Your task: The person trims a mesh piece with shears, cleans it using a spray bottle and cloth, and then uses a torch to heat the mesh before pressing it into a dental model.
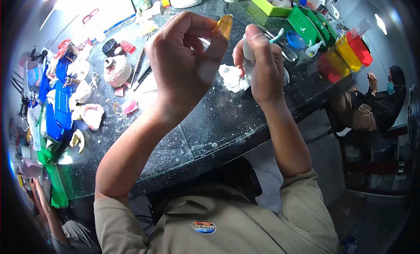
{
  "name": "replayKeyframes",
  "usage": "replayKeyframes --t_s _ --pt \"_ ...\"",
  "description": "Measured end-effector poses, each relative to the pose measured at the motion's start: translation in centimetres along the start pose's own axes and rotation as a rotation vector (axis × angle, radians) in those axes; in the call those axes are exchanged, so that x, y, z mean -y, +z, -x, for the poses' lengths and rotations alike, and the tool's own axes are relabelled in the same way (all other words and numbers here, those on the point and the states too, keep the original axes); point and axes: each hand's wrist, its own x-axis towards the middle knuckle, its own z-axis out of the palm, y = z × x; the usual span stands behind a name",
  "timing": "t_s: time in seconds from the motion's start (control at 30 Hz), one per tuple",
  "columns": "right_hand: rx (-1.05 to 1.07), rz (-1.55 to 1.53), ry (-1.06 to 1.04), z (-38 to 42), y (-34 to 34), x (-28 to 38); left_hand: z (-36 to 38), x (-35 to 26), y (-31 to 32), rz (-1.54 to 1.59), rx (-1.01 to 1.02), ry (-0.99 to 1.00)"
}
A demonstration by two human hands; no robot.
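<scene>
My left hand is raised over the bench and pinches a small gold mesh plate between thumb and fingertips. Beside it, my right hand is wrapped round a whitish translucent bottle, with the thumb pointing up. Most of the bottle is hidden behind the fingers. Below and between the hands lies a white crumpled lump on the black bench top.
Plaster dental casts and pink pieces lie to the left, near blue bins. Green bins, a yellow bin and a red bin stand at right. A seated person is beyond the right edge.
</scene>
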Motion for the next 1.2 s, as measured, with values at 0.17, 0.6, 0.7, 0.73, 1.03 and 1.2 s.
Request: replayKeyframes --t_s 0.17,0.6,0.7,0.73,1.03,1.2 --pt "0.026 -0.039 -0.023 0.1 0.1 -0.2 -0.1 -0.5 0.3 -0.018 0.004 -0.039" --pt "0.036 -0.138 0.028 0.3 -0.5 0.2 -0.3 -0.3 1.5 0.116 -0.030 -0.028" --pt "0.046 -0.214 0.021 0.2 -0.7 0.4 -0.3 -0.3 1.7 0.120 -0.041 0.001" --pt "0.043 -0.228 0.029 0.3 -0.6 0.6 -0.3 -0.4 1.7 0.108 -0.042 -0.007" --pt "0.113 -0.257 0.030 0.6 -0.9 0.9 -0.3 -1.3 1.5 0.087 0.051 -0.133" --pt "0.167 -0.312 0.099 0.6 -0.9 0.8 -0.4 -1.5 1.5 0.123 0.069 -0.154"
